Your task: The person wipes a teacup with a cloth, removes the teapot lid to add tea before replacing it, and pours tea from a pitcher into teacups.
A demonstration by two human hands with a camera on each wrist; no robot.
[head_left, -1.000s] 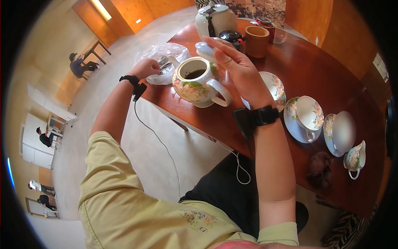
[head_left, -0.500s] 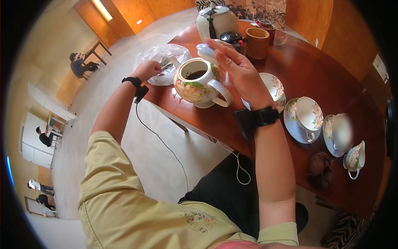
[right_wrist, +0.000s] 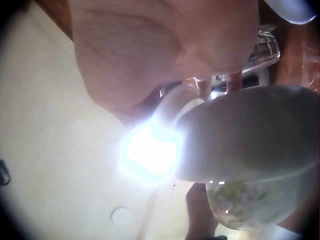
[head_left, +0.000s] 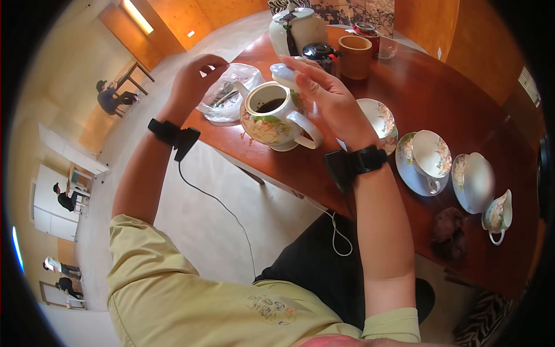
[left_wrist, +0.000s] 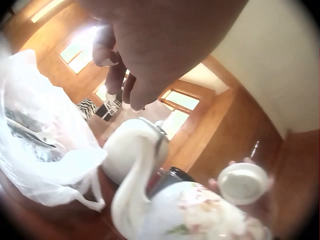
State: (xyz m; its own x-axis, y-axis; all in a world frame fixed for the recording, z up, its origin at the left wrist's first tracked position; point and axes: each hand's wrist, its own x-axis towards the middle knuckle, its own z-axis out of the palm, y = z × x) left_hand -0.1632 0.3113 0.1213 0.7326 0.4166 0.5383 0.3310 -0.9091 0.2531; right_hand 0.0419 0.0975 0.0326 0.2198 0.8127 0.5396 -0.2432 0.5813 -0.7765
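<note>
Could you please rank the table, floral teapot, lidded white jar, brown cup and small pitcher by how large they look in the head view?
1. Table
2. Floral teapot
3. Lidded white jar, farther back than the teapot
4. Brown cup and small pitcher: too alike to rank

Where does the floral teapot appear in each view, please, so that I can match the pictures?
Head: the teapot is above centre, its uncovered opening facing up.
Left wrist: along the bottom edge, its white spout left of its floral side.
Right wrist: low, right of centre, only partly visible.
Shared landmark: the right hand, at right in the left wrist view, across the top in its own.
</note>
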